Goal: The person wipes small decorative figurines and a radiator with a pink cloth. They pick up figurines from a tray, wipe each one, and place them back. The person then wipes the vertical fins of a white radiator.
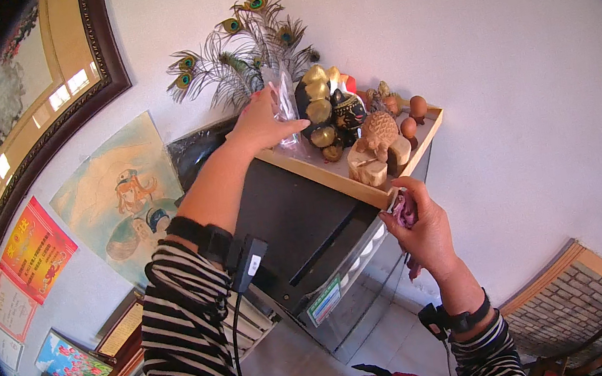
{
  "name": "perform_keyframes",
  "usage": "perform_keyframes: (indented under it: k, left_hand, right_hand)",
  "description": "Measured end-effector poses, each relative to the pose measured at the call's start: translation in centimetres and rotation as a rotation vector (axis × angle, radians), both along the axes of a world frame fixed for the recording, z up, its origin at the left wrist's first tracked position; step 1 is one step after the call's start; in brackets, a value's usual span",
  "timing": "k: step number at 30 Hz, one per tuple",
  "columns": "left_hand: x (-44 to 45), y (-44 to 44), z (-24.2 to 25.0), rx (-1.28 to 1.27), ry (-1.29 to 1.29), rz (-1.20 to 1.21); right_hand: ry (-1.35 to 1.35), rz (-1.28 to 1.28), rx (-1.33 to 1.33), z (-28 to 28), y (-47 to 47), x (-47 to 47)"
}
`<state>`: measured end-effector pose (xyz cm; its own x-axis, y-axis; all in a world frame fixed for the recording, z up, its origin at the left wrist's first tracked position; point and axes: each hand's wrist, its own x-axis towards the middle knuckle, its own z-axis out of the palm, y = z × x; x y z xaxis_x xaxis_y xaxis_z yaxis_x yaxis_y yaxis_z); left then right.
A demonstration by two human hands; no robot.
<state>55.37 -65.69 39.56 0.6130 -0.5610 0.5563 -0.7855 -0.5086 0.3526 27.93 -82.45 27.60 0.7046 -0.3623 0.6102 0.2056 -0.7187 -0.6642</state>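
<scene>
My left hand (264,121) is around a clear vase (284,104) with peacock feathers (258,39), at the left end of a shallow wooden tray (322,175). In my right hand (423,229) is a bunched purple cloth (404,210), against the tray's near corner. Between the hands, the tray holds a black and gold figurine (319,108), a black cat figurine (349,110), a carved wooden animal (379,131) on a pale wood block (368,166), and small brown round-topped ornaments (417,107).
The tray rests on a black-topped cabinet (293,217) in the room's corner. A large framed picture (105,42) and a drawing (125,194) hang on the left wall. A brick-patterned panel (582,288) leans at lower right. Small framed pictures (73,360) stand at lower left.
</scene>
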Motion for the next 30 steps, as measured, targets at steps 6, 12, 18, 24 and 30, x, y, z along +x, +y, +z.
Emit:
perform_keyframes:
  k: [6,12,18,24,30]
  left_hand:
    - [-0.7,1.5,1.2,-0.005,0.503,-0.114]
    - [-3.0,3.4,0.5,-0.152,0.305,-0.069]
    - [-10.0,9.4,0.6,-0.157,0.278,-0.040]
    - [-22.2,18.3,-9.7,-0.417,0.282,-0.160]
    - [-34.4,24.6,-22.3,-0.279,0.820,0.121]
  right_hand:
    - [-0.005,0.012,0.018,-0.1,0.1,-0.4]
    - [-0.056,0.114,0.185,-1.4,0.0,-1.5]
    - [-0.082,0.243,0.319,-6.0,-0.2,-4.8]
    - [0.397,0.317,0.690,-13.3,0.0,-8.9]
    - [0.915,0.595,0.900,-19.8,3.8,-9.3]
